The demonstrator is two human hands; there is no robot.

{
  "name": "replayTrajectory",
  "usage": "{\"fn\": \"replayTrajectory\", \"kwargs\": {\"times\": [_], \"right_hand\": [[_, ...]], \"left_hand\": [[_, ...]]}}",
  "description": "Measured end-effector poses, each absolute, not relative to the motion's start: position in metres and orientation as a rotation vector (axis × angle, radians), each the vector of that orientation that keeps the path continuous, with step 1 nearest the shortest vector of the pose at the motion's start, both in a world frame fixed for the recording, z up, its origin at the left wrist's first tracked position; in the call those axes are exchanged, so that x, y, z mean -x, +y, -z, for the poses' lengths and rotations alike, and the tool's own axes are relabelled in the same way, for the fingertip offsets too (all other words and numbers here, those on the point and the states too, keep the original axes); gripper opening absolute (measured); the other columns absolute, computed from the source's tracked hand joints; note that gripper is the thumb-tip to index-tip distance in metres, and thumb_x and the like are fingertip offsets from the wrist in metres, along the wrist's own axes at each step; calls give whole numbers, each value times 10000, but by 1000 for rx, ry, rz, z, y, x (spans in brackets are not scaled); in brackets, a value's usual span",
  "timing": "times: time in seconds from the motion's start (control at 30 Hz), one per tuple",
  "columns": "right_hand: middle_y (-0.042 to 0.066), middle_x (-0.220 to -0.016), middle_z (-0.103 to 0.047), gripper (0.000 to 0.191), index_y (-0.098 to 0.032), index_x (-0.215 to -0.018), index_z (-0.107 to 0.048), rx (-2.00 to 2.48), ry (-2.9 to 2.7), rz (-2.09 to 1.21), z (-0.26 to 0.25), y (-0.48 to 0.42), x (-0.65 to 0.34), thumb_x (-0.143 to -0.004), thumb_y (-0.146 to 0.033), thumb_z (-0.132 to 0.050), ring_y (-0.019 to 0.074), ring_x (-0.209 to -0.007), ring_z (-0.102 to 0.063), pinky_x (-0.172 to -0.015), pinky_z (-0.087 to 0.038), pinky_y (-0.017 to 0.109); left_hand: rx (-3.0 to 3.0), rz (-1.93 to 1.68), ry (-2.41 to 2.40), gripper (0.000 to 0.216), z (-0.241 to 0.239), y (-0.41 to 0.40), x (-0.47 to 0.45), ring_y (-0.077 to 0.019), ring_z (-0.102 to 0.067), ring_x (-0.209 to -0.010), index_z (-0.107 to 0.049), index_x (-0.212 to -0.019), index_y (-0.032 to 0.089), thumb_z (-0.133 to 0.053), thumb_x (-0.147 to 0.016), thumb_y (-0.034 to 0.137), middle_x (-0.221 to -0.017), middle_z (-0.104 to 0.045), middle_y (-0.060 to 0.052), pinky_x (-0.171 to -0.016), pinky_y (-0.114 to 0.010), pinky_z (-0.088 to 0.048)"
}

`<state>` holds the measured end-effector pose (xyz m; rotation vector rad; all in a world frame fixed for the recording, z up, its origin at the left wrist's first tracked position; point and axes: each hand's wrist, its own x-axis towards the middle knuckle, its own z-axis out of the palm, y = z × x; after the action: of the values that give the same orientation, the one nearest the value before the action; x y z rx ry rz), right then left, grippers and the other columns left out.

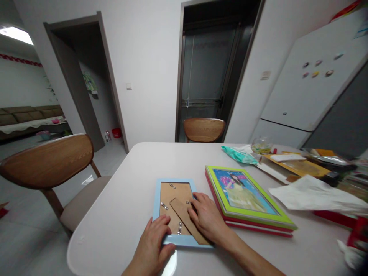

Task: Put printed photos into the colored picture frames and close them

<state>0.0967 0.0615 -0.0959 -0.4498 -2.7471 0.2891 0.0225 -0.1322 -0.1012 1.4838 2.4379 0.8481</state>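
left hand (pixel 153 239): fingers flat, pressed on near rim of face-down light-blue picture frame (pixel 156 199), nothing gripped | right hand (pixel 205 218): fingertips bent onto backing board (pixel 172 193) beside a metal tab (pixel 164 206), nothing grasped | frame laid under both hands on white table (pixel 129 180) | judged: frame best kept pinned flat while tabs are worked

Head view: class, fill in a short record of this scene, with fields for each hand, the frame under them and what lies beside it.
Left hand: rests on the near rim of the blue frame, fingers flat
Right hand: lies flat on the brown backing board, near its right edge
Frame state: face down on the white table, metal clips showing
Beside it: green frame stacked on a red frame, to the right
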Motion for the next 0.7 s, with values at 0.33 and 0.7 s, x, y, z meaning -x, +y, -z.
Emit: {"fn": "replayTrajectory", "kwargs": {"times": [0.33, 0.7], "right_hand": [[51, -880, -522, 204, -206, -873, -587, 65, -2898, -331, 88, 18, -50, -832, -249, -391, 169, -856, -418, -711, -290, 279], [19, -898, -572, 214, -232, -869, -615, 158, -2815, -524, 95, 32, -41, -821, -227, -407, 149, -884, -461, -750, -314, 251]], "left_hand": [[-1464, -884, 2438, 214, 99, -132, -24, -234, -392, -1152, -539, -861, 186, -555, -649, 164, -1209, -490, -103, -996, -503, -190], [-1468, -860, 2445, 253, 105, -132, -23, -244, -385, -1158, -540, -870, 162, -570, -619, 152, -1213, -483, -119, -998, -489, -207]]}}
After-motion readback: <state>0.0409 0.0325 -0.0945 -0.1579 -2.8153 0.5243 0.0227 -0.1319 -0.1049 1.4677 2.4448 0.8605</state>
